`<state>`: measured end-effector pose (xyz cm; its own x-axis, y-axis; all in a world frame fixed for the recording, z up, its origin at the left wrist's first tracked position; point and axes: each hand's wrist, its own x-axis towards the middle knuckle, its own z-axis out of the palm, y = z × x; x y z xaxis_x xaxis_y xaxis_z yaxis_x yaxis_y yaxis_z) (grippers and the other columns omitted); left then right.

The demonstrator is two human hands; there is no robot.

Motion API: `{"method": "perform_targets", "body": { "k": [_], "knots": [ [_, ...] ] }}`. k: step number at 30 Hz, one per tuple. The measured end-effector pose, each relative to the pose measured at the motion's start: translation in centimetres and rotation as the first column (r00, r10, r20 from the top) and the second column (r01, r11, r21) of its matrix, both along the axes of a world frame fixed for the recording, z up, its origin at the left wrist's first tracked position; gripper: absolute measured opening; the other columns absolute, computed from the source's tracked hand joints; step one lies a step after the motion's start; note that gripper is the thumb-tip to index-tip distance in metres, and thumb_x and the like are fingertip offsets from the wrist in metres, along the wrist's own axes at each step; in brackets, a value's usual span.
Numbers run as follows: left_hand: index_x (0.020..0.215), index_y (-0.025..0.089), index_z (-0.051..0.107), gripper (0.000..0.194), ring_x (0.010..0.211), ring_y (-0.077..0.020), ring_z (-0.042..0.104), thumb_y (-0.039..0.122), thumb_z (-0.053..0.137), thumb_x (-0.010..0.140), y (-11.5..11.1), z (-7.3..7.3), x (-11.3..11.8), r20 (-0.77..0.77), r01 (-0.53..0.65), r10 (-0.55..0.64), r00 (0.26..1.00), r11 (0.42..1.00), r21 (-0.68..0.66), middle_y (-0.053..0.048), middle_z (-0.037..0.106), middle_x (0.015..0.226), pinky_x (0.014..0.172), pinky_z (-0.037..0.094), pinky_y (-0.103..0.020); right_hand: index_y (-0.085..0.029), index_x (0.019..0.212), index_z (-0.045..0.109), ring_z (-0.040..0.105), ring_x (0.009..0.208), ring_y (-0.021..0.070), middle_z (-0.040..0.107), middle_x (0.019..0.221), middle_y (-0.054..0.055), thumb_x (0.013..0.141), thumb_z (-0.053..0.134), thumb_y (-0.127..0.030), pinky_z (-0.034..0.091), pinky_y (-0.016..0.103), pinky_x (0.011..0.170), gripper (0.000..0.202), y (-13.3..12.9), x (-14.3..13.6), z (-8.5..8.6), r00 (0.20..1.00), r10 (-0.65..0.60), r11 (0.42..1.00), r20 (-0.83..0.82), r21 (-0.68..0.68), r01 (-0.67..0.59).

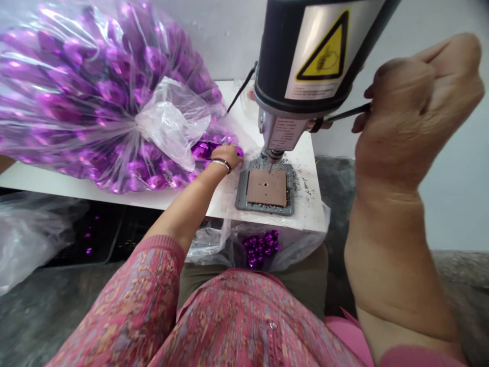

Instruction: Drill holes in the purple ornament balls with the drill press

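Left of the black-and-grey drill press point(278, 56), a clear plastic bag of shiny purple ornaments point(95, 97) apparently remains; the left hand point(227, 154) is at purple pieces point(204, 149), grip indeterminable. Metallic purple balls point(262, 250) below the press appear completed. The press's yellow triangular warning label point(324, 56) has illegible small print; rightward, the right hand point(414, 104) encloses a dark lever point(347, 113).

Table point(225, 208): white top.
Wall point(233, 35): pale, behind the table.
Clear tub point(249, 105): near the table's far edge, partly hidden.
Plastic bag point(26, 239): crumpled, translucent, below the table's left end.
Floor point(30, 321): grey, below the table.
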<state>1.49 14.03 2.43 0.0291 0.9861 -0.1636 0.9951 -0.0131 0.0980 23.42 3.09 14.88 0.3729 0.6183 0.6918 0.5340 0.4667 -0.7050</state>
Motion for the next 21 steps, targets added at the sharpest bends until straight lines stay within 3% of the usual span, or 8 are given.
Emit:
{"method": "perform_targets", "body": {
  "k": [4,7,8,11,12,14,17,21],
  "knots": [
    [0.135,0.013,0.070,0.050,0.128,-0.0356,0.068,0.028,0.069,0.087,-1.3,0.7,0.4,0.027,0.029,-0.030,0.999,0.998,0.055,-0.020,0.072,0.136,0.109,0.053,-0.042,-0.020,0.081,0.036,0.040,0.062,0.0032,0.043,0.077,0.000,0.095,0.040,-0.031,0.029,0.023,0.065,0.018,0.1,0.1,0.0,0.999,-0.013,1.000,0.031,-0.003,0.013],
    [0.140,0.012,0.065,0.058,0.117,-0.0325,0.071,0.030,0.072,0.085,-4.2,1.7,-0.6,0.289,0.033,-0.062,0.955,0.994,0.107,-0.018,0.074,0.129,0.103,0.056,-0.041,-0.021,0.082,0.035,0.039,0.062,0.0030,0.045,0.080,0.001,0.095,0.039,-0.031,0.028,0.023,0.063,0.017,0.2,0.2,-0.1,1.000,-0.013,1.000,0.025,-0.012,0.014],
    [0.144,0.013,0.062,0.063,0.114,-0.0297,0.072,0.031,0.073,0.085,-5.3,1.9,-1.0,0.423,0.053,-0.092,0.901,0.993,0.103,-0.016,0.074,0.129,0.101,0.057,-0.039,-0.021,0.082,0.035,0.039,0.061,0.0029,0.046,0.080,0.001,0.095,0.039,-0.030,0.028,0.023,0.063,0.016,0.3,0.1,-0.1,1.000,-0.012,1.000,0.021,-0.009,0.012],
    [0.148,0.017,0.059,0.069,0.106,-0.0227,0.072,0.036,0.076,0.084,-8.3,1.3,-1.8,0.758,0.184,-0.144,0.636,0.982,0.032,-0.013,0.074,0.129,0.092,0.059,-0.033,-0.021,0.082,0.033,0.038,0.063,0.0028,0.046,0.080,0.001,0.096,0.038,-0.028,0.027,0.022,0.063,0.016,0.4,0.0,-0.1,1.000,-0.005,1.000,0.014,0.001,0.005],
    [0.143,0.017,0.063,0.065,0.101,-0.0211,0.072,0.037,0.077,0.084,-9.0,0.9,-1.8,0.816,0.224,-0.120,0.566,0.975,-0.012,-0.012,0.075,0.125,0.087,0.059,-0.031,-0.021,0.082,0.032,0.038,0.064,0.0028,0.045,0.079,0.001,0.096,0.038,-0.027,0.027,0.022,0.064,0.016,0.4,0.0,-0.1,1.000,-0.002,1.000,0.015,0.005,0.002],
    [0.131,0.014,0.070,0.053,0.087,-0.0181,0.071,0.039,0.077,0.084,-9.9,-0.2,-1.3,0.868,0.242,-0.020,0.495,0.963,-0.115,-0.011,0.077,0.110,0.077,0.059,-0.030,-0.022,0.080,0.031,0.038,0.065,0.0031,0.042,0.076,0.000,0.096,0.038,-0.024,0.027,0.021,0.065,0.018,0.4,-0.1,0.1,1.000,0.011,1.000,0.018,0.009,-0.011],
    [0.122,0.014,0.072,0.043,0.070,-0.0135,0.066,0.038,0.075,0.086,-10.1,-1.4,-0.1,0.879,0.159,0.109,0.464,0.966,-0.203,-0.007,0.076,0.095,0.067,0.055,-0.027,-0.021,0.079,0.029,0.037,0.067,0.0030,0.039,0.073,-0.001,0.097,0.038,-0.021,0.029,0.020,0.068,0.020,0.2,-0.2,0.3,0.999,0.027,1.000,0.023,0.010,-0.028],
    [0.111,0.015,0.074,0.037,0.070,-0.0127,0.063,0.039,0.076,0.083,-9.5,-1.7,1.2,0.848,0.094,0.079,0.525,0.984,-0.150,-0.003,0.074,0.090,0.068,0.051,-0.025,-0.021,0.078,0.028,0.035,0.066,0.0016,0.035,0.072,-0.003,0.098,0.038,-0.018,0.035,0.020,0.076,0.023,-0.1,-0.3,0.5,0.999,0.028,1.000,0.025,-0.013,-0.027]
  ]
}}
